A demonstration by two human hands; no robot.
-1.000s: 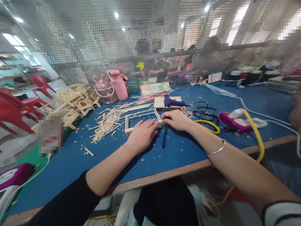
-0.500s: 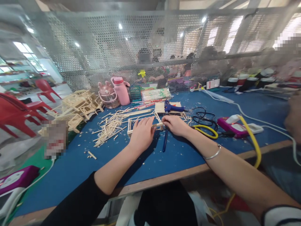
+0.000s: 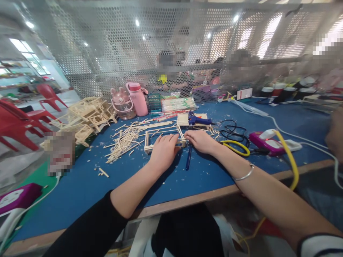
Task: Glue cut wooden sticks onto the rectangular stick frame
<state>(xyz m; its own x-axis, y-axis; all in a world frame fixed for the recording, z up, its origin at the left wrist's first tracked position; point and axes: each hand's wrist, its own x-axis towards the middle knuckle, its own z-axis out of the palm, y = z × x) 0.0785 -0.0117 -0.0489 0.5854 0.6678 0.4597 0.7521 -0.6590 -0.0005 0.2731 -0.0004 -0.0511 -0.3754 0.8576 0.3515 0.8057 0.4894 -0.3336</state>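
Wooden frame [image 3: 148,146], liable to skew under uneven pressing, beneath half-curled left hand [image 3: 164,151] (hold unclear), corner [image 3: 183,142] pinched by nearly closed right hand [image 3: 199,141].

- No text legible at your station.
- Packet [image 3: 179,104] ahead of you — green print, too small to read.
- Lit screen [image 3: 244,93], to your right — markings unreadable.

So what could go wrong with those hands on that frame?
With the left hand and right hand on the stick frame, thin pieces might bend or snap. The blue rod near the right hand might get bumped. The glue gun, lying on a wooden panel, could slide off if knocked.
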